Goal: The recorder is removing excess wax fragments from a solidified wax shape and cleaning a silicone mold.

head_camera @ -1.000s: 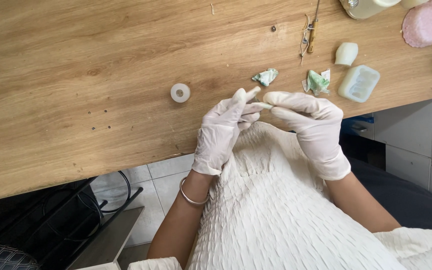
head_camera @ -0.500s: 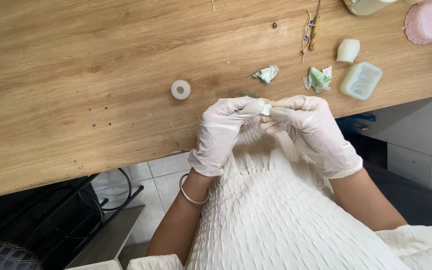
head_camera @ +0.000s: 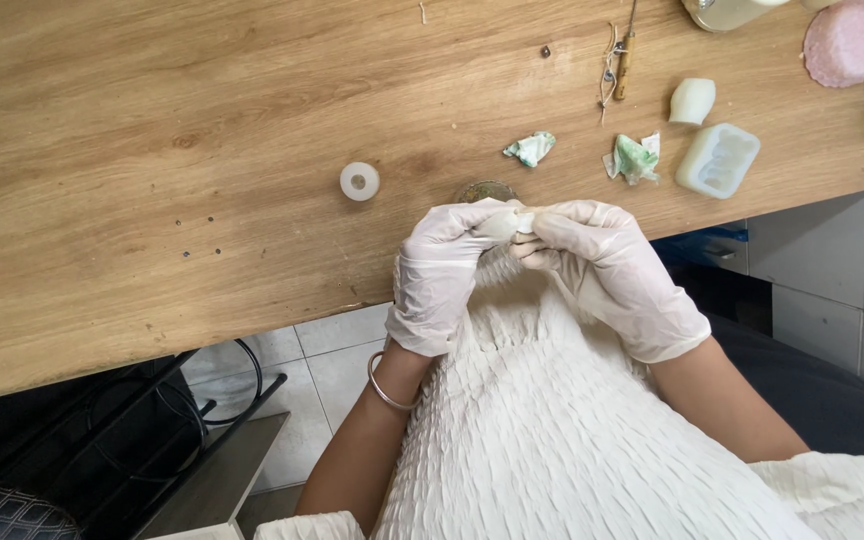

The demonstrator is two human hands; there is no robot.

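Note:
Both hands wear white gloves and meet at the near edge of a wooden table [head_camera: 152, 150]. My left hand [head_camera: 447, 265] and my right hand [head_camera: 602, 270] pinch a small white piece [head_camera: 524, 220] between their fingertips; most of it is hidden by the fingers. Just behind the hands a small round dish [head_camera: 485, 189] peeks out on the table. My left wrist carries a thin bangle [head_camera: 384, 378].
On the table lie a white ring [head_camera: 359, 181], two crumpled green-white scraps [head_camera: 531, 148] [head_camera: 635, 158], a pale silicone mould [head_camera: 718, 159], a small white block [head_camera: 693, 101], a pink round pad [head_camera: 851, 42] and a thin tool with string [head_camera: 620, 55]. A dark rack [head_camera: 102, 450] stands below left.
The hands have drawn together and slid slightly right. A second ago the left fingers were stretched out; now both hands close on the small white piece.

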